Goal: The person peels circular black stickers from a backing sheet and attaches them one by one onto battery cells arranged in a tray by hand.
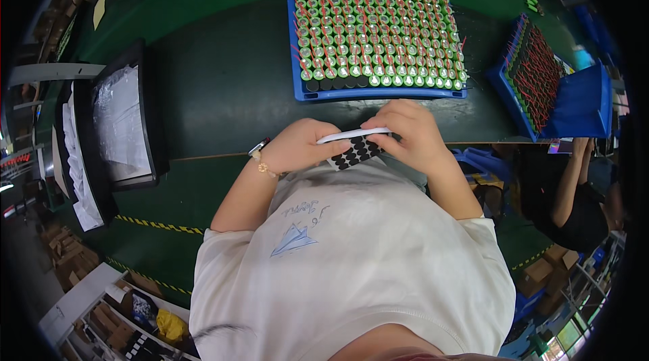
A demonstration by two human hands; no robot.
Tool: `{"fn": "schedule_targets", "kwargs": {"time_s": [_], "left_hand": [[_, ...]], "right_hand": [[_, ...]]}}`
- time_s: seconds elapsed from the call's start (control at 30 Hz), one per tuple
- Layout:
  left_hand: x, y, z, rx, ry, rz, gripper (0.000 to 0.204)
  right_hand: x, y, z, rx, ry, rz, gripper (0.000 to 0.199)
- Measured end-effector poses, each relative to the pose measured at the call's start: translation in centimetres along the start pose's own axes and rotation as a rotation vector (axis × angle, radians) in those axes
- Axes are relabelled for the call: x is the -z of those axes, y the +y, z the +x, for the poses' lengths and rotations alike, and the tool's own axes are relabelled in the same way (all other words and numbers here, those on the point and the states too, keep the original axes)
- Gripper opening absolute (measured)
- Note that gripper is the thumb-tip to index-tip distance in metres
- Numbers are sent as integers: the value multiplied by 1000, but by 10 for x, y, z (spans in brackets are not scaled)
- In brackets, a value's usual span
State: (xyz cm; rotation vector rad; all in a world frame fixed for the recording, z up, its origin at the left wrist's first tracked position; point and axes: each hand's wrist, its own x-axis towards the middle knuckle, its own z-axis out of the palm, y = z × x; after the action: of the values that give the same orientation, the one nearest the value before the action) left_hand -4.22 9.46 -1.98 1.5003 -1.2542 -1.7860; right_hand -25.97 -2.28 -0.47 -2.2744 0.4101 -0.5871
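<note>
Just above the white cloth shirt, the left hand and right hand pinched both ends of a thin white sheet with round black dots, maybe to keep it steady. At 12 o'clock from them, a blue plastic tray stood close, likely for easy reach. It kept round green batteries upright in tight rows, many with thin red wires. Between 2 and 3 o'clock sat another blue plastic tray.
</note>
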Motion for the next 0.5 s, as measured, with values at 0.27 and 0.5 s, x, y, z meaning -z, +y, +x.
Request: {"fn": "schedule_targets", "kwargs": {"time_s": [0.27, 0.5], "left_hand": [[-22, 0, 5, -364, 526, 74, 31], [-32, -2, 10, -207, 551, -235, 17]], "right_hand": [[-8, 6, -7, -159, 46, 31, 12], [-11, 10, -9, -295, 83, 134, 13]]}}
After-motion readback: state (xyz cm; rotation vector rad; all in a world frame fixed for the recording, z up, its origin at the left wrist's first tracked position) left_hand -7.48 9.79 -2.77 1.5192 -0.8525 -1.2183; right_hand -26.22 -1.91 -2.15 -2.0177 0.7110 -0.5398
